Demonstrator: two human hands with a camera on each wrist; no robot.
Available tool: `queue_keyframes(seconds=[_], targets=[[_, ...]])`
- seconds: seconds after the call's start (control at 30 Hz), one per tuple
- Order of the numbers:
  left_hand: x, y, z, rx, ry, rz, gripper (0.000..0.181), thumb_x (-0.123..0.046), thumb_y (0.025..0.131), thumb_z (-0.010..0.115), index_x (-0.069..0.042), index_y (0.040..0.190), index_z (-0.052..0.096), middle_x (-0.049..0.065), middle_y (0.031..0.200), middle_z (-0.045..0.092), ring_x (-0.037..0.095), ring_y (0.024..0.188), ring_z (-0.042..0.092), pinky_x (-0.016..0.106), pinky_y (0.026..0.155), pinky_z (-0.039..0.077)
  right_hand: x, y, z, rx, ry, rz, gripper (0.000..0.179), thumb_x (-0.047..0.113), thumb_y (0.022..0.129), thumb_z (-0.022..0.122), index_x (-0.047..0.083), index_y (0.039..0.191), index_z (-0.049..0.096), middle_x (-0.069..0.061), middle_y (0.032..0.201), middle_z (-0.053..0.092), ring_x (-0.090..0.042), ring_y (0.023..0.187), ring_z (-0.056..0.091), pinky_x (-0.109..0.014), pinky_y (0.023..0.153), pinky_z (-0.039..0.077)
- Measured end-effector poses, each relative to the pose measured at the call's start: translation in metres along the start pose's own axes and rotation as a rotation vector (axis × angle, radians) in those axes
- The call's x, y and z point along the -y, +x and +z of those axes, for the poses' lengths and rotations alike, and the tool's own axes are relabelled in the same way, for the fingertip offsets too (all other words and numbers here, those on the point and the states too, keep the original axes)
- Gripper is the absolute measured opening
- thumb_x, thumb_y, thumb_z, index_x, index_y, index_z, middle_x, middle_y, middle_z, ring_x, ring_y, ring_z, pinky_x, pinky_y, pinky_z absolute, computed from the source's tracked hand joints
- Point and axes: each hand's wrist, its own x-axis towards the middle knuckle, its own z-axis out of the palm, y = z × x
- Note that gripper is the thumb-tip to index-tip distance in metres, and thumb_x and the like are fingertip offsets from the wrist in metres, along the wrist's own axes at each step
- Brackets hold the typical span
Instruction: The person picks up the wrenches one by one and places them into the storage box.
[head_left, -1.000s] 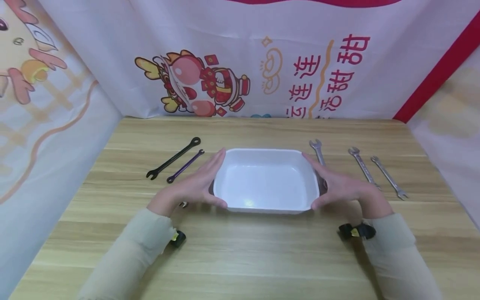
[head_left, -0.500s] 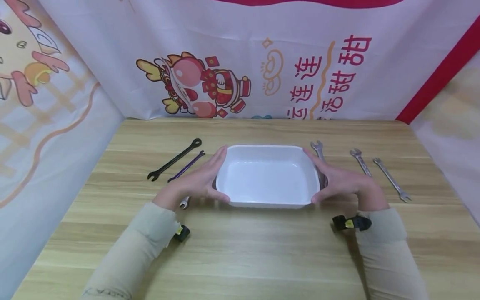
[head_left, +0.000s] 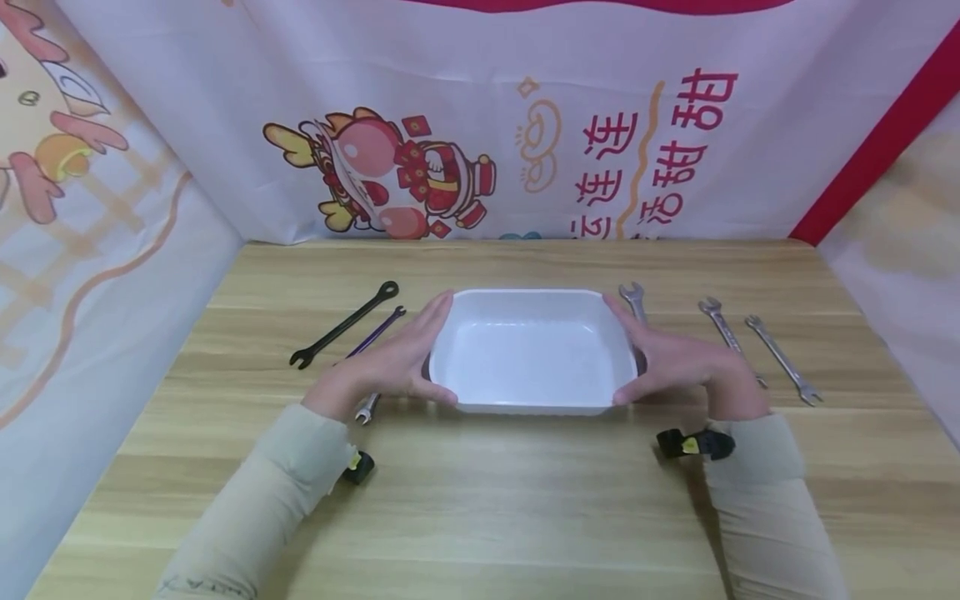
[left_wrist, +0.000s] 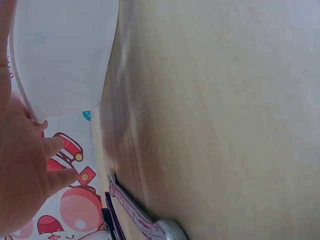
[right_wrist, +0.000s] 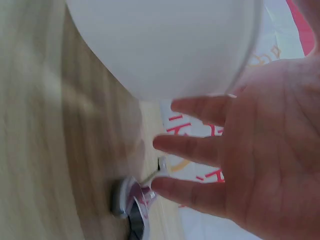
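Since a second ago, the white tray has shifted slightly up in the head view, farther from the person, and both wrists have gone with it. It is a plain, glossy rectangular dish with rounded corners, a thin rim and sloping sides; its inside catches soft reflections. It is centred over the wood-grain surface, between two groups of wrenches; whether its base touches the wood is unclear.

The left hand and right hand hold it by its short ends, each spread wide, thumb at the near corner and index finger at the far one. The right hand's other fingers extend straight, apart from the wall. Pale sleeves angle in from below.

Red characters on the white backdrop include 连连 and 甜甜, beside a lion-dance cartoon lying sideways. Lettering along a silver wrench near the left hand is too blurred to read, as is dark print on the left sleeve.
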Motion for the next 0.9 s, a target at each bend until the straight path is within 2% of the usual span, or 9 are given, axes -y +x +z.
queue_keyframes(seconds=[0.03, 0.13, 0.27, 0.4, 0.57, 0.73, 0.9], targets=[[0.0, 0.0, 0.0, -0.004, 0.003, 0.004, 0.149, -0.072, 0.06, 0.082, -0.022, 0.158, -0.018, -0.002, 0.168, -0.017, 0.026, 0.156, 0.0, 0.055, 0.123, 0.018, 0.001, 0.001, 0.001, -0.014, -0.034, 0.005, 0.136, 0.034, 0.073, 0.088, 0.024, 0.158, -0.018, -0.02, 0.164, 0.005, -0.04, 0.144, 0.022, -0.069, 0.115, 0.024], [0.0, -0.001, 0.001, -0.011, 0.01, 0.009, 0.148, -0.073, 0.06, 0.081, -0.023, 0.158, -0.019, -0.001, 0.168, -0.016, 0.026, 0.156, 0.0, 0.055, 0.123, 0.018, 0.006, 0.004, 0.005, -0.056, -0.163, 0.066, 0.141, 0.046, 0.069, 0.087, 0.018, 0.158, -0.019, -0.02, 0.166, -0.013, -0.043, 0.152, 0.003, -0.071, 0.118, 0.013], [0.0, 0.0, 0.001, -0.009, 0.015, 0.008, 0.148, -0.074, 0.06, 0.08, -0.023, 0.158, -0.019, 0.0, 0.168, -0.017, 0.026, 0.156, -0.001, 0.055, 0.123, 0.018, 0.015, 0.006, 0.009, -0.08, -0.298, 0.113, 0.149, 0.057, 0.063, 0.087, 0.009, 0.157, -0.019, -0.015, 0.162, -0.03, -0.042, 0.151, -0.02, -0.067, 0.12, -0.001], [0.001, 0.0, 0.001, -0.001, 0.013, 0.009, 0.146, -0.073, 0.062, 0.08, -0.022, 0.158, -0.019, -0.001, 0.168, -0.018, 0.026, 0.156, -0.002, 0.055, 0.123, 0.017, 0.021, 0.007, 0.012, -0.073, -0.353, 0.091, 0.151, 0.058, 0.063, 0.087, 0.001, 0.155, -0.017, -0.017, 0.161, -0.028, -0.042, 0.15, -0.022, -0.064, 0.121, -0.002], [0.001, -0.007, 0.0, -0.012, 0.053, 0.005, 0.144, -0.074, 0.063, 0.078, -0.023, 0.157, -0.019, -0.001, 0.167, -0.017, 0.025, 0.156, -0.004, 0.054, 0.124, 0.014, 0.024, 0.007, 0.014, -0.063, -0.343, 0.088, 0.15, 0.057, 0.063, 0.087, -0.001, 0.155, -0.016, -0.019, 0.162, -0.027, -0.044, 0.149, -0.022, -0.065, 0.12, -0.002], [0.005, -0.027, -0.005, -0.051, 0.114, -0.004, 0.13, -0.072, 0.072, 0.072, -0.023, 0.16, -0.01, -0.002, 0.169, -0.008, 0.028, 0.157, -0.002, 0.058, 0.125, 0.01, 0.024, 0.008, 0.016, -0.065, -0.33, 0.089, 0.149, 0.055, 0.064, 0.088, 0.0, 0.156, -0.015, -0.018, 0.162, -0.026, -0.045, 0.15, -0.02, -0.065, 0.12, 0.0], [0.012, -0.051, -0.015, -0.096, 0.084, -0.052, 0.103, -0.056, 0.087, 0.069, -0.024, 0.161, 0.006, 0.004, 0.169, 0.006, 0.034, 0.155, 0.009, 0.06, 0.123, 0.017, 0.023, 0.006, 0.015, -0.077, -0.333, 0.106, 0.149, 0.057, 0.063, 0.087, 0.002, 0.156, -0.015, -0.016, 0.163, -0.027, -0.043, 0.15, -0.021, -0.066, 0.12, 0.0]])
